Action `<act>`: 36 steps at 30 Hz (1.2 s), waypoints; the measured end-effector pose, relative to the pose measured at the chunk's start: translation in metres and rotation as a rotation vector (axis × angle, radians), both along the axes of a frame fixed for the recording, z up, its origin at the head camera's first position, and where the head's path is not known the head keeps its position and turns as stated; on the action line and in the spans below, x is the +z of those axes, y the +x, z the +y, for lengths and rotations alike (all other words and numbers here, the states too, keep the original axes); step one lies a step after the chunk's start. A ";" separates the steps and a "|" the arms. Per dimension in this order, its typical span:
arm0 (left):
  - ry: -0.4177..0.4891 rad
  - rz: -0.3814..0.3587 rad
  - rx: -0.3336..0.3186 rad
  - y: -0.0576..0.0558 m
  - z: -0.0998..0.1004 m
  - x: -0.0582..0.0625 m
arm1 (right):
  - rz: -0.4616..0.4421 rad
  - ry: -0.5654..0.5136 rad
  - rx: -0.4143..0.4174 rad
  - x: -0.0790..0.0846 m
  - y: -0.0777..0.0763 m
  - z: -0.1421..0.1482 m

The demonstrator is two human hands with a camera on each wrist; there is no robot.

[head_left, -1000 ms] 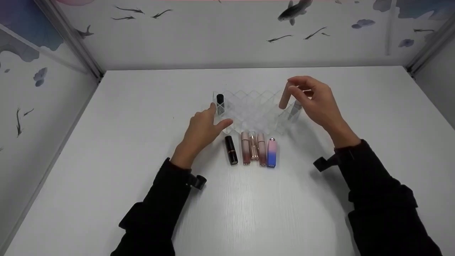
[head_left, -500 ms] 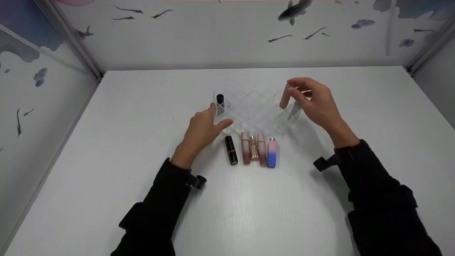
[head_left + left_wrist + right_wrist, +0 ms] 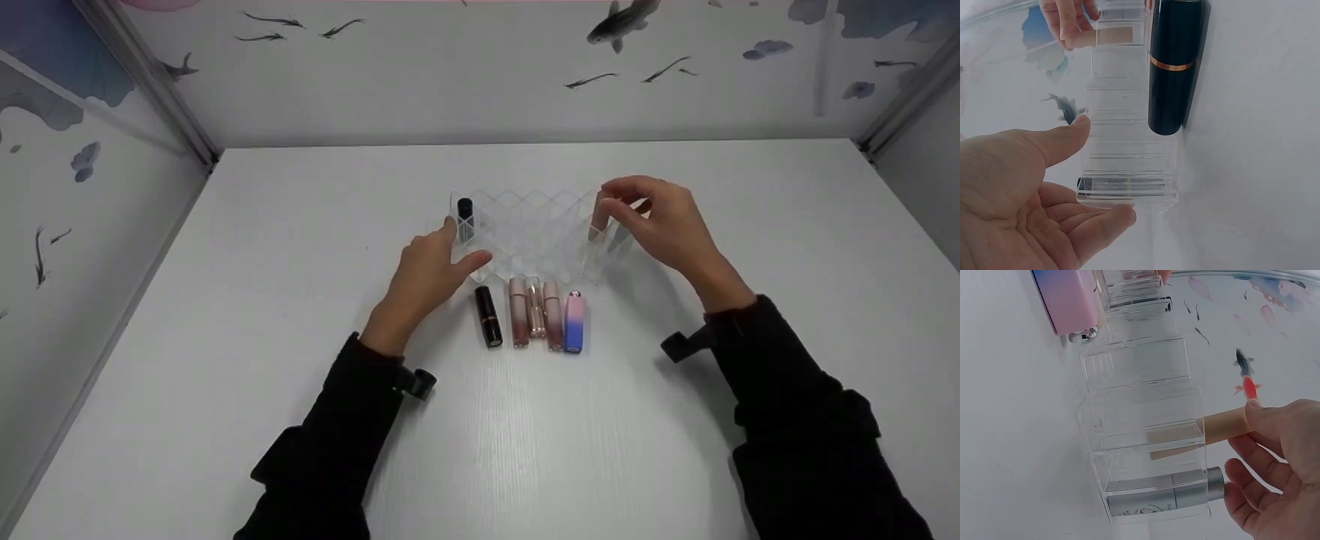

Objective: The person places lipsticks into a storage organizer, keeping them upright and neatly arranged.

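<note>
A clear acrylic lipstick organizer (image 3: 529, 229) with diamond-shaped compartments stands on the table. My right hand (image 3: 664, 225) pinches the upper end of a tan lipstick tube (image 3: 1224, 426) between thumb and fingers; its lower part is inside a compartment near the organizer's right end. Beside it, a silver lipstick tube (image 3: 1176, 498) stands in the end compartment, close to my curled lower fingers. My left hand (image 3: 424, 277) rests at the organizer's left end, thumb spread from the relaxed fingers. A black lipstick tube (image 3: 465, 211) stands in the compartment there.
In front of the organizer lie a black lipstick (image 3: 488, 316), two pinkish lip gloss tubes (image 3: 519, 313) with a clear slim tube (image 3: 535, 309) between them, and a pink-and-blue lipstick (image 3: 574, 322). Patterned panels (image 3: 480, 82) border the white table (image 3: 262, 315).
My right hand has moved down with the tan lipstick tube, which now sits lower, inside the organizer's compartment. The left hand has stayed put.
</note>
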State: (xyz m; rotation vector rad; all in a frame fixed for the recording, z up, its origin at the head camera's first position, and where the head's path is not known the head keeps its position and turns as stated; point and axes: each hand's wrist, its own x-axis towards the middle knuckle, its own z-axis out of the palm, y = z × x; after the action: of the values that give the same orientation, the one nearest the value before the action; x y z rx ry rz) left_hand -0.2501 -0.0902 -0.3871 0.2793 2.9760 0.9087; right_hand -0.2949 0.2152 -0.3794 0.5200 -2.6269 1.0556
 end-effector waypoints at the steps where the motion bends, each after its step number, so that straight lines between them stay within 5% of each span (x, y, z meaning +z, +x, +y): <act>1: 0.002 -0.004 0.001 0.000 0.000 0.000 | -0.006 0.008 -0.007 0.000 0.000 0.000; 36: -0.003 -0.035 -0.003 -0.001 -0.001 0.000 | -0.096 0.101 0.004 -0.007 -0.004 0.003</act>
State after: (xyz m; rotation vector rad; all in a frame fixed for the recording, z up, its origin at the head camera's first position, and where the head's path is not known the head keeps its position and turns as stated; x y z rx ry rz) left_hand -0.2509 -0.0914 -0.3870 0.2654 2.9440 0.8985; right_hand -0.2991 0.2184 -0.3863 0.5076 -2.7755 0.9763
